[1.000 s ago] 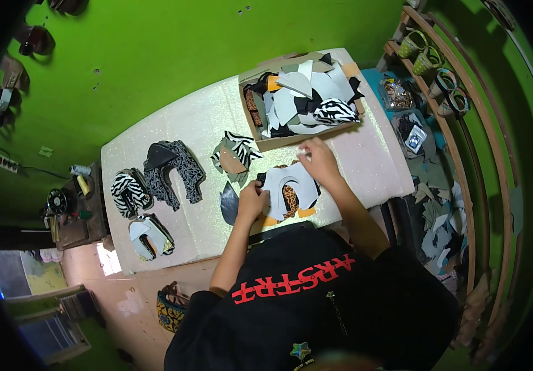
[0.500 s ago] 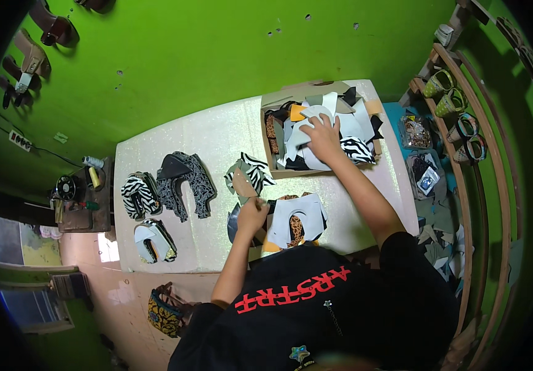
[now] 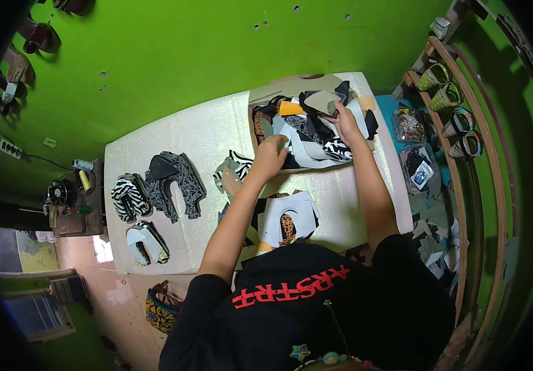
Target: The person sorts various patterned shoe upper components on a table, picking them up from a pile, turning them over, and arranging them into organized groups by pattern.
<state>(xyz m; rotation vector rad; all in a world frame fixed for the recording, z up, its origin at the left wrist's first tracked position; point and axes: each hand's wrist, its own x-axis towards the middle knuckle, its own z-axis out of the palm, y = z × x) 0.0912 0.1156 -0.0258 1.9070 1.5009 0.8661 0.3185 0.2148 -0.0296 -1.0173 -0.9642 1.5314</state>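
A cardboard box (image 3: 256, 152) full of cut material pieces stands at the table's far right. Inside it, my right hand (image 3: 346, 127) is closed on a grey piece with black edges (image 3: 321, 104). My left hand (image 3: 271, 156) is at the box's near left part with curled fingers against white pieces (image 3: 303, 148); what they grip is hidden. Around the hands show an orange piece (image 3: 291, 109), a black patterned piece (image 3: 309, 128) and zebra-print pieces (image 3: 338, 148). A small zebra and grey pile (image 3: 234, 168) lies beside my left forearm. Nearer me is a stack topped with a white U-shaped piece (image 3: 271, 216).
On the table's left lie a zebra-print stack (image 3: 129, 196), a dark patterned U-shaped stack (image 3: 177, 185) and a white-topped stack (image 3: 146, 243). A wooden rack (image 3: 442, 117) with sandals stands right, beside containers and scraps (image 3: 430, 238). A small bench (image 3: 81, 216) holds thread spools.
My left hand has left the zebra and grey pile and moved right to the box. My right hand has shifted from the white pieces onto a grey one, and dark patterned pieces now show.
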